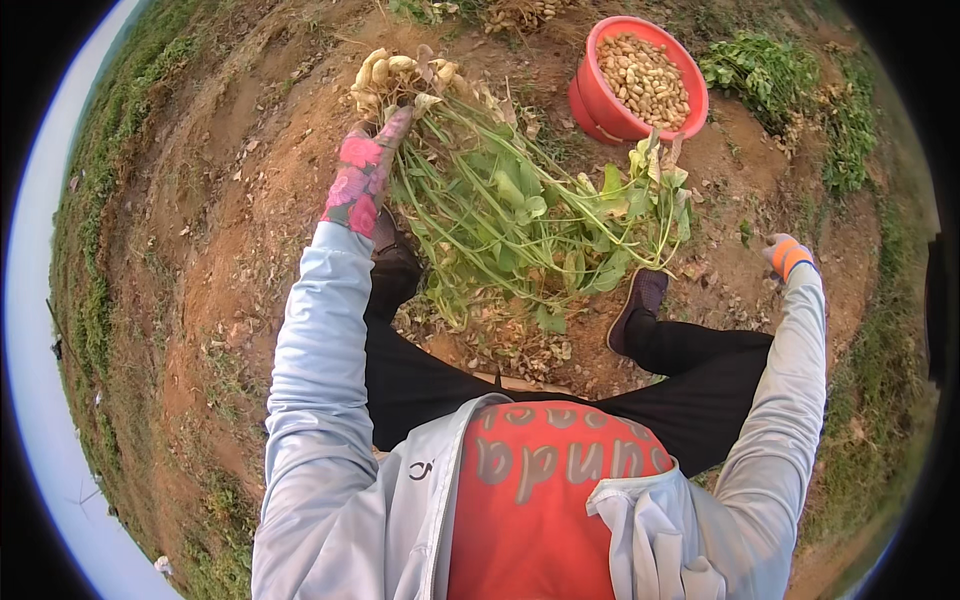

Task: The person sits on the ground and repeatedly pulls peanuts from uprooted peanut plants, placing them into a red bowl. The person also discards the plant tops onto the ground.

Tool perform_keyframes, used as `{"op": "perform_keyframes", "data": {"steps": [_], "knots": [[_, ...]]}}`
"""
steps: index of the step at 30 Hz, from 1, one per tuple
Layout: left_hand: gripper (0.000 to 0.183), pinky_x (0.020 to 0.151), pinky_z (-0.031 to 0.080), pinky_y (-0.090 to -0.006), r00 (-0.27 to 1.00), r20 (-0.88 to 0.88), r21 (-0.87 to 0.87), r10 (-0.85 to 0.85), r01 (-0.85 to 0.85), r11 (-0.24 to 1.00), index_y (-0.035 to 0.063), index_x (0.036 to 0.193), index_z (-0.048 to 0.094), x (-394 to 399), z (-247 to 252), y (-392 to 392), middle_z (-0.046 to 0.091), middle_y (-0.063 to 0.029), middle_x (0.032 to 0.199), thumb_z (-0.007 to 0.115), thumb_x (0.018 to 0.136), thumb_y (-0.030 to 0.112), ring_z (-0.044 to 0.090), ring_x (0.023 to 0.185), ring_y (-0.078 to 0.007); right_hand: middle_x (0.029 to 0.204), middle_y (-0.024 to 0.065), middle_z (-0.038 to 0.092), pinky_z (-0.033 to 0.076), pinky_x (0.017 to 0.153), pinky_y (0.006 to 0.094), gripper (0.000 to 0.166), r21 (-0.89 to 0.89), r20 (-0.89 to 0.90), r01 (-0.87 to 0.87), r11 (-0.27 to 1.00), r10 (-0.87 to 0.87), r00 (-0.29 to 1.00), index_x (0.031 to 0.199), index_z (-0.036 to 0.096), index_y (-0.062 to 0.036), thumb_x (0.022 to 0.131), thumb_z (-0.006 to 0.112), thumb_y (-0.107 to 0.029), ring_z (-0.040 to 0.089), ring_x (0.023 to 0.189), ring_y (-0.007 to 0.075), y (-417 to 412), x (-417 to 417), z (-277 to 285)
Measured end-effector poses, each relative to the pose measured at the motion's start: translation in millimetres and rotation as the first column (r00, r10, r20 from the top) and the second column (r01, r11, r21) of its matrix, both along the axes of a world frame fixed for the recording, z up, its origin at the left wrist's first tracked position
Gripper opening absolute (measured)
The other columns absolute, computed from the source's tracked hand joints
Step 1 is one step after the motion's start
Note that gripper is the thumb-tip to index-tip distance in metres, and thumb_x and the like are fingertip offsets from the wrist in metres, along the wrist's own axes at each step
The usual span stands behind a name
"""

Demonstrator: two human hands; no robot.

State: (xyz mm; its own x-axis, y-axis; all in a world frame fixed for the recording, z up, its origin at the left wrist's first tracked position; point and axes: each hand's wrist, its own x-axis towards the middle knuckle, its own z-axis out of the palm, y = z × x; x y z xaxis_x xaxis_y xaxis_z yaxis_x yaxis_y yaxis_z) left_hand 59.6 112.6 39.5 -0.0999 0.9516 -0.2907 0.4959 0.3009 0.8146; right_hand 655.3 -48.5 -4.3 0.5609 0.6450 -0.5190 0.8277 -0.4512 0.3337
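My left hand (367, 169), in a floral glove, grips the bundle of peanut plants (510, 202) near its root end. A cluster of peanut pods (386, 71) hangs on the roots just beyond the fingers. The green stems and leaves stretch rightward across the ground between my shoes. My right hand (787, 253), with an orange band around it, is held out at the right, apart from the bundle. A small green leaf (745, 232) is beside its fingertips; whether the fingers hold it is unclear. A red plastic bucket (581, 105) holds many loose peanuts (645, 81).
Pulled peanut plants (761, 75) lie in a heap right of the bucket, and more pods with roots (525, 13) lie at the top. My dark shoes (637, 307) rest on reddish soil (225, 187) scattered with dry leaves. Green rows run along the left.
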Motion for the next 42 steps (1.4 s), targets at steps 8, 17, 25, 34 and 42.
{"op": "perform_keyframes", "data": {"steps": [8, 17, 25, 34, 42], "knots": [[0.077, 0.08, 0.044, -0.0276, 0.978, 0.18, 0.182, -0.105, 0.072, 0.981, -0.0109, 0.121, 0.033, 31.0, -60.7, -31.8, 0.055, -0.018, 0.104, 0.074, 0.069, 0.028, 0.055, 0.092, -0.0183, 0.104, 0.0152, 0.059, 0.041, 0.083, 0.031, 0.043, 0.482, -0.8, 0.027, 0.876, 0.427, 0.422, 0.114, 0.05, -0.0023, 0.083, 0.054, -0.031, 0.055, 0.095, 0.0242, 73.5, -262.0, 60.8], [0.059, 0.082, 0.042, -0.0245, 0.926, 0.326, 0.106, -0.193, 0.167, 0.98, -0.0082, 0.12, 0.034, 70.4, -75.7, -75.3, 0.051, -0.0163, 0.111, 0.063, 0.08, 0.024, 0.053, 0.095, -0.0156, 0.129, 0.0243, 0.034, 0.033, 0.096, 0.0353, 0.066, 0.277, -0.96, 0.042, 0.96, 0.278, -0.025, 0.127, 0.033, -0.0016, 0.082, 0.051, -0.046, 0.035, 0.12, 0.0277, 80.7, -354.9, -50.6], [0.042, 0.071, 0.045, -0.0255, 0.87, 0.473, 0.125, -0.143, 0.094, 0.988, -0.0012, 0.104, 0.054, 0.5, -26.4, -34.9, 0.06, -0.0057, 0.087, 0.053, 0.085, 0.036, 0.055, 0.078, -0.0119, 0.111, 0.0109, 0.054, 0.038, 0.09, 0.0344, 0.031, 0.713, -0.414, -0.484, 0.508, 0.861, 0.294, 0.114, 0.049, -0.0078, 0.087, 0.046, -0.023, 0.049, 0.104, 0.0224, 103.4, -301.6, -52.6], [0.063, 0.076, 0.042, -0.0324, 0.826, 0.057, -0.238, -0.561, 0.556, 0.796, -0.0021, 0.105, 0.055, 16.7, -41.8, -52.0, 0.059, -0.0096, 0.086, 0.052, 0.078, 0.055, 0.053, 0.083, -0.0187, 0.108, 0.0087, 0.055, 0.041, 0.087, 0.0307, 0.025, 0.412, -0.907, 0.061, 0.909, 0.416, -0.072, 0.109, 0.051, -0.0047, 0.087, 0.043, -0.015, 0.051, 0.1, 0.0204, 101.0, -306.6, -88.6], [0.076, 0.084, 0.041, -0.0336, 0.684, 0.507, 0.179, -0.525, 0.512, 0.84, -0.004, 0.12, 0.039, 48.7, -112.4, -61.4, 0.054, -0.018, 0.106, 0.053, 0.075, 0.055, 0.054, 0.095, -0.0236, 0.109, 0.0071, 0.057, 0.043, 0.084, 0.0273, 0.043, 0.156, -0.984, 0.136, 0.978, 0.141, 0.113, 0.118, 0.047, -0.003, 0.082, 0.059, -0.023, 0.054, 0.096, 0.0131, 92.5, -350.7, 14.1]]}}
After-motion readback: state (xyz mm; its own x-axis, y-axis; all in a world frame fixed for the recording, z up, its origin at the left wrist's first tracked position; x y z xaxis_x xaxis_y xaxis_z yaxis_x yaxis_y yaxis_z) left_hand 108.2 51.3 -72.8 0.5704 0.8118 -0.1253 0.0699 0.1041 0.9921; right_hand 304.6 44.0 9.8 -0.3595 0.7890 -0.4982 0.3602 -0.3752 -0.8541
